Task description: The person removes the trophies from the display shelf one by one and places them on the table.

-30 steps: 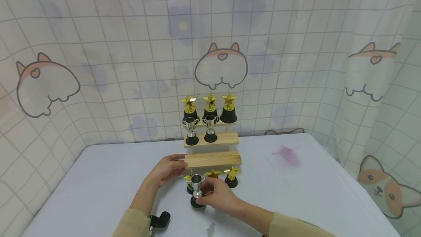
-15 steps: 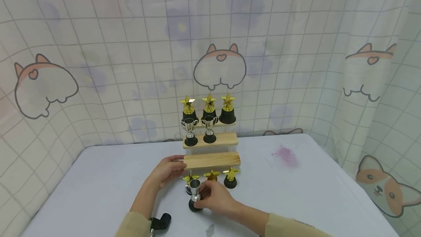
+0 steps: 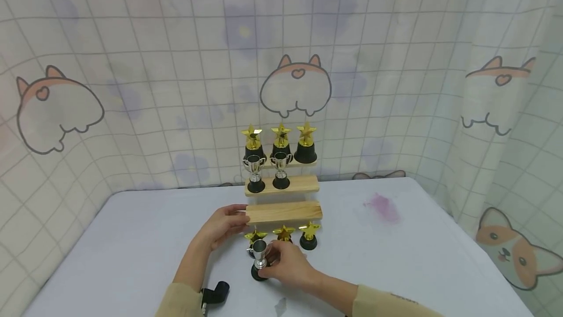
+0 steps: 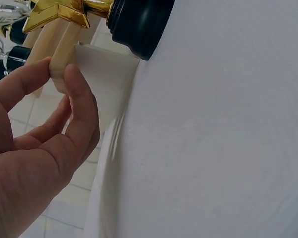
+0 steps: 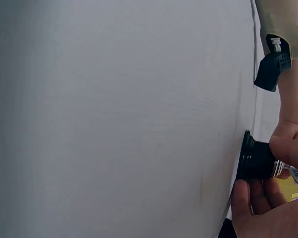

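Note:
My right hand (image 3: 290,265) pinches a small silver trophy cup (image 3: 259,248) by its black base, low at the front of the stand. In the right wrist view that base (image 5: 258,158) sits between thumb and fingers, at the white tabletop. My left hand (image 3: 224,226) pinches the left end of the lowest wooden shelf (image 3: 283,212), its thumb and finger on the board's end (image 4: 62,62) in the left wrist view. Behind the held cup stand three gold star trophies (image 3: 309,234), the left and middle ones partly hidden.
Two silver cups (image 3: 255,173) stand on the middle shelf (image 3: 303,184). Three gold star trophies (image 3: 305,143) line the top shelf. A patterned curtain (image 3: 176,87) hangs behind the white table (image 3: 132,239). A black wrist camera (image 3: 215,292) is on my left wrist.
My right hand and the silver trophy cup have shifted slightly left and toward me. My left hand stays on the shelf end.

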`<act>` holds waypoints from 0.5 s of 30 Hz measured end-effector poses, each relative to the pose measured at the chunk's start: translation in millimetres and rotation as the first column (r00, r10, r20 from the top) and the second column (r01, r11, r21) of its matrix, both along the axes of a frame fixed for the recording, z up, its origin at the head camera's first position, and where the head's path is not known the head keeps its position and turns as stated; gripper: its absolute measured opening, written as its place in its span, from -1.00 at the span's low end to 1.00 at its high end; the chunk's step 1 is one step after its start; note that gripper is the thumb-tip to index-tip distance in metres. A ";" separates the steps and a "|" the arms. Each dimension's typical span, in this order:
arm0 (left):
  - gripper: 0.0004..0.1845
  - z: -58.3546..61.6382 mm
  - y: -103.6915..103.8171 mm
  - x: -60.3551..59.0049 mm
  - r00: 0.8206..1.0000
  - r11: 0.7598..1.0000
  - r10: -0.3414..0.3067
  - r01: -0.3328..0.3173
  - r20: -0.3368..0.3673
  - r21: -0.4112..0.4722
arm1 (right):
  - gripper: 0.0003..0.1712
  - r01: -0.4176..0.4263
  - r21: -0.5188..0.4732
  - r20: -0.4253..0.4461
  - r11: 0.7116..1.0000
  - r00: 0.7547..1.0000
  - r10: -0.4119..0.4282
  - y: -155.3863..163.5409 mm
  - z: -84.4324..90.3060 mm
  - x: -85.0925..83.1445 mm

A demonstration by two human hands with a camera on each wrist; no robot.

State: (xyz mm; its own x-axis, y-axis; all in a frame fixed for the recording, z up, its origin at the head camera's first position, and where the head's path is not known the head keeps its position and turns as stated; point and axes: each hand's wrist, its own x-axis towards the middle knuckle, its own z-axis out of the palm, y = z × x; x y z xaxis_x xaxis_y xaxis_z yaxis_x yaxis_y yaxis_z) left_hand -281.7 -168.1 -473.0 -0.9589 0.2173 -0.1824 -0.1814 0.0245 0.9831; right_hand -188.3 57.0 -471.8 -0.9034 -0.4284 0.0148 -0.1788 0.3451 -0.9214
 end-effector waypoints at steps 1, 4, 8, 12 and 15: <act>-0.40 0.4 0.4 0.2 1.000 1.000 0.003 -0.003 0.003 -0.003 | -0.69 0.000 0.007 -0.010 1.000 1.000 0.001 -0.1 0.2 0.2; -0.40 2.4 1.6 1.7 1.000 1.000 0.004 -0.004 -0.002 -0.010 | -0.67 -0.001 0.028 -0.044 1.000 0.999 0.002 -0.6 0.7 1.0; -0.41 5.2 2.3 3.0 1.000 1.000 0.002 -0.002 -0.007 -0.006 | -0.65 0.001 0.059 -0.069 0.998 0.998 0.003 -2.3 1.1 1.3; -0.42 5.1 2.0 2.8 1.000 1.000 -0.003 0.003 -0.012 0.000 | -0.65 0.000 0.076 -0.087 0.997 0.996 0.006 -5.1 1.8 0.9; -0.42 5.6 1.7 2.9 1.000 1.000 -0.004 0.004 -0.012 -0.006 | -0.67 -0.003 0.080 -0.115 0.997 0.993 0.012 -7.2 3.7 0.6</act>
